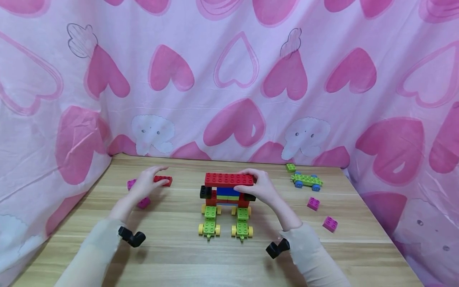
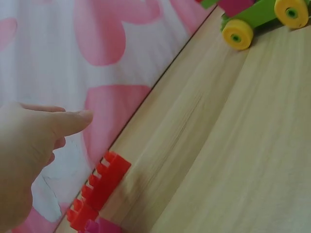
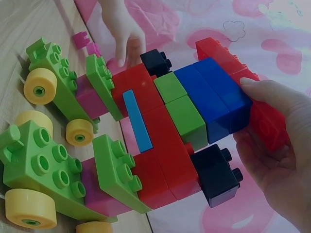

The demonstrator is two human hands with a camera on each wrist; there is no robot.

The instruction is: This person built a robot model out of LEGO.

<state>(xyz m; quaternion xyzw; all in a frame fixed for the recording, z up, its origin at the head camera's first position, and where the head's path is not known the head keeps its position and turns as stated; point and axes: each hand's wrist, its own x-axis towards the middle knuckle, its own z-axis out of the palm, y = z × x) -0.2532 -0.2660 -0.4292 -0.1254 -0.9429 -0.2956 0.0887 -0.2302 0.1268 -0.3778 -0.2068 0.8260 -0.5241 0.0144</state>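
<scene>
A brick build (image 1: 226,193) stands mid-table: a long red brick (image 1: 229,179) tops blue, yellow, black and red bricks, which rest on two green wheeled bases (image 1: 209,224) with yellow wheels. My right hand (image 1: 251,181) grips the right end of the red top brick. In the right wrist view its thumb lies on top and the fingers (image 3: 265,160) curl beneath the red top brick (image 3: 265,124). My left hand (image 1: 155,178) reaches out with straight fingers over a small red brick (image 1: 163,180) at the left. In the left wrist view the left hand (image 2: 58,128) hovers apart from the small red brick (image 2: 99,187).
Two magenta bricks (image 1: 144,203) lie near my left hand. At the right sit a green base with blue wheels (image 1: 306,180), a small green brick (image 1: 291,168) and two magenta bricks (image 1: 329,224). Pink heart cloth (image 1: 229,79) walls the wooden table (image 1: 179,255) behind and beside.
</scene>
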